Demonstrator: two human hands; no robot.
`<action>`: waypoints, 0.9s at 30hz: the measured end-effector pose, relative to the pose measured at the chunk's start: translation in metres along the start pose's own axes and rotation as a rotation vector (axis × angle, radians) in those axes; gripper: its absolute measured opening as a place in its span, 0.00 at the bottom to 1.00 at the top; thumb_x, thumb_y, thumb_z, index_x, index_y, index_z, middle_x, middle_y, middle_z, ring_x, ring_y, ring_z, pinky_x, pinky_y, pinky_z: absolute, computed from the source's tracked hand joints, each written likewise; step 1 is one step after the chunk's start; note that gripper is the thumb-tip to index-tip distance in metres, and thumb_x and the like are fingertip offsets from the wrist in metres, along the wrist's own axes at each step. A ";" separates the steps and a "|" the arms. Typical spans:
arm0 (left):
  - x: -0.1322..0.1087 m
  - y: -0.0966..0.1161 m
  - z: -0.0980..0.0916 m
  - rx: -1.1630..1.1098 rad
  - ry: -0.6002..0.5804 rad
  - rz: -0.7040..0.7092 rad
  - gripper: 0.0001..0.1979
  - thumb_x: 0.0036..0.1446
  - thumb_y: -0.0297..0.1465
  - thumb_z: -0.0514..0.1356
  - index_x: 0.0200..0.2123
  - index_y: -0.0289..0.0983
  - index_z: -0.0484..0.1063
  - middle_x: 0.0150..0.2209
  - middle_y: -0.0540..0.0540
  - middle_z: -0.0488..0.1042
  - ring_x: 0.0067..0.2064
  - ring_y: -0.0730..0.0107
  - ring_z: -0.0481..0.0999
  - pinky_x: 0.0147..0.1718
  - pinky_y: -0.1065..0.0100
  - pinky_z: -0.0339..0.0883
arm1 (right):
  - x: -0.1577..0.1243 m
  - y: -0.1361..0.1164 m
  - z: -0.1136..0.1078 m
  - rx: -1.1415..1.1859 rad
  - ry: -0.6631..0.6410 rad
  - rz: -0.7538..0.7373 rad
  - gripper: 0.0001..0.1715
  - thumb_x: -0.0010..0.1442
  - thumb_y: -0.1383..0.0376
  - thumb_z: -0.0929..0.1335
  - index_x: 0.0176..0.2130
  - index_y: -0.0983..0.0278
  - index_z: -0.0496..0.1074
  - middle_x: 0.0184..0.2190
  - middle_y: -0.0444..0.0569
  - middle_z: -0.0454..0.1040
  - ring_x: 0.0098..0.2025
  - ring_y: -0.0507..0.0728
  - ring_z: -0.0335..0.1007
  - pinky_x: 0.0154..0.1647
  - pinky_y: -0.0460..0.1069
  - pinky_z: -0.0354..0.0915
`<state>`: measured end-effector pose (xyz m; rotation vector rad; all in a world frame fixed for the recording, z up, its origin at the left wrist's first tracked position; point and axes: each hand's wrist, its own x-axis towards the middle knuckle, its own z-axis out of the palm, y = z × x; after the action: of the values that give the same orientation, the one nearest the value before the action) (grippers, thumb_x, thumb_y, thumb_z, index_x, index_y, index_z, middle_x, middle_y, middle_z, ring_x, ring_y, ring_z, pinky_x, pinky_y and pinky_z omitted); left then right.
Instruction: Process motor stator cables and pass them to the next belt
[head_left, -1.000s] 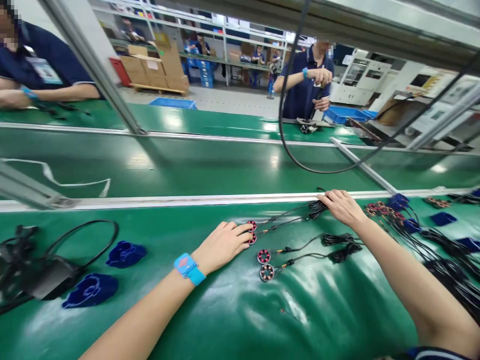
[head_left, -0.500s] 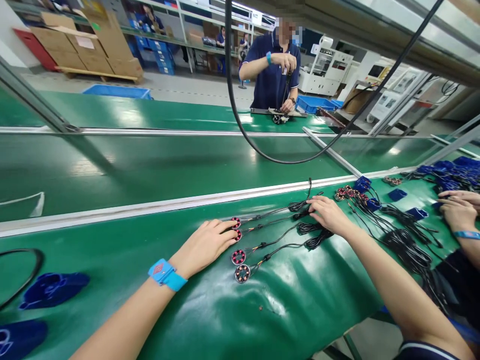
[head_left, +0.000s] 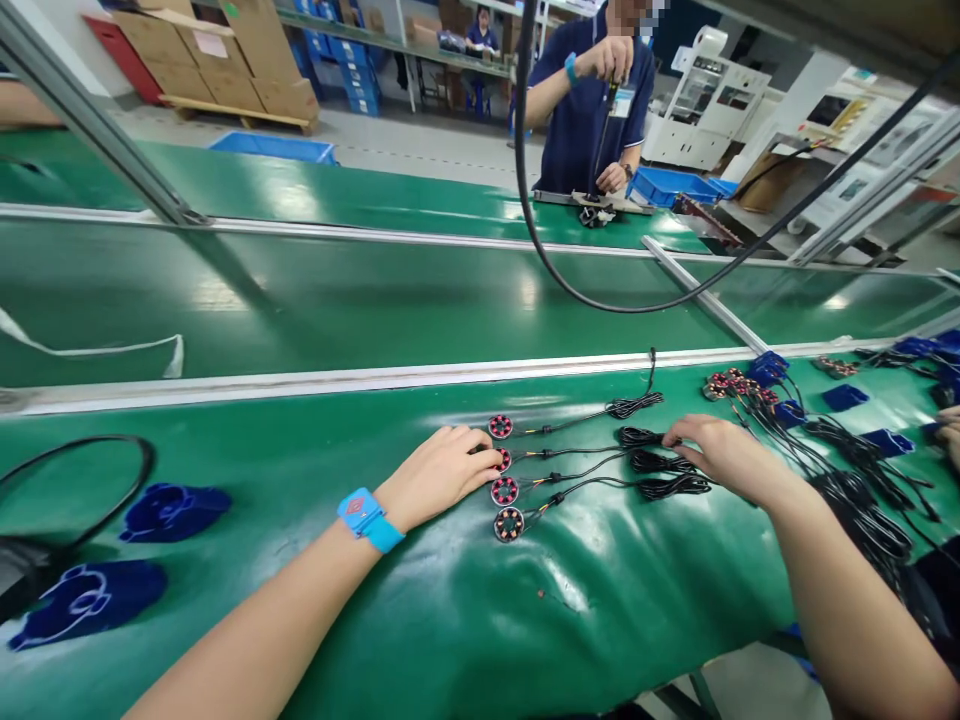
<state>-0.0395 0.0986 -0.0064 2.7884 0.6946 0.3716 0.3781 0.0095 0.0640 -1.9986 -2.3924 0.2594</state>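
Note:
Several ring-shaped motor stators with red or copper windings lie in a column on the green bench, their black cables running right into coiled bundles. My left hand (head_left: pixel 442 468), with a blue wrist strap, has its fingertips closed on the second stator (head_left: pixel 504 460) from the back and partly hides it. Behind it lies the farthest stator (head_left: pixel 500 427), untouched; nearer me are a third stator (head_left: pixel 505 491) and the nearest stator (head_left: pixel 509 524). My right hand (head_left: pixel 724 455) pinches the end of the second stator's cable bundle (head_left: pixel 639 437). Its palm hangs over the neighbouring cable bundle (head_left: pixel 660 461).
More stators (head_left: pixel 739 384), blue housings (head_left: pixel 845 397) and a tangle of black cables (head_left: pixel 862 515) lie to the right, by another person's hand (head_left: pixel 951 435). Blue housings (head_left: pixel 176 510) lie left. A black cable (head_left: pixel 600 303) hangs ahead; a co-worker (head_left: pixel 589 110) stands across the bench.
My left fingers have come off the farthest stator and stay at the second, which now sits farther from it. My right hand has drawn back from the farthest bundle. The view has shifted.

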 end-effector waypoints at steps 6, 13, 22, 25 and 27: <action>0.002 -0.003 0.001 -0.152 0.015 0.012 0.14 0.72 0.41 0.52 0.45 0.40 0.72 0.51 0.45 0.74 0.52 0.62 0.72 0.53 0.59 0.62 | 0.064 -0.107 0.012 0.448 0.051 -0.223 0.17 0.70 0.55 0.62 0.43 0.60 0.76 0.44 0.49 0.79 0.46 0.58 0.75 0.50 0.51 0.66; -0.001 -0.003 0.002 -0.302 0.142 -0.078 0.15 0.64 0.36 0.63 0.50 0.39 0.65 0.46 0.46 0.75 0.47 0.63 0.76 0.49 0.61 0.69 | 0.104 -0.155 0.053 0.804 -0.151 -0.237 0.20 0.71 0.54 0.61 0.40 0.64 0.76 0.33 0.46 0.79 0.34 0.54 0.75 0.39 0.47 0.65; 0.002 0.001 0.004 -0.375 0.199 -0.082 0.21 0.58 0.31 0.68 0.50 0.39 0.63 0.47 0.46 0.75 0.48 0.64 0.77 0.51 0.62 0.72 | 0.102 -0.150 0.063 1.069 -0.335 -0.086 0.18 0.62 0.53 0.67 0.36 0.66 0.73 0.31 0.46 0.74 0.26 0.49 0.63 0.27 0.44 0.58; 0.005 0.003 0.002 -0.389 0.190 -0.077 0.20 0.59 0.31 0.68 0.50 0.39 0.63 0.47 0.46 0.75 0.48 0.64 0.77 0.50 0.63 0.72 | 0.104 -0.150 0.068 1.232 -0.356 -0.051 0.21 0.60 0.50 0.68 0.36 0.66 0.72 0.31 0.46 0.74 0.24 0.47 0.58 0.24 0.43 0.55; 0.006 0.003 0.001 -0.393 0.176 -0.081 0.20 0.59 0.32 0.67 0.50 0.39 0.62 0.47 0.45 0.75 0.48 0.64 0.77 0.50 0.62 0.72 | 0.104 -0.151 0.070 1.242 -0.355 -0.028 0.21 0.61 0.49 0.68 0.37 0.66 0.71 0.29 0.45 0.74 0.23 0.47 0.58 0.24 0.43 0.54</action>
<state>-0.0331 0.0988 -0.0058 2.3696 0.6847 0.6642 0.2032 0.0770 0.0053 -1.3141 -1.5584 1.6730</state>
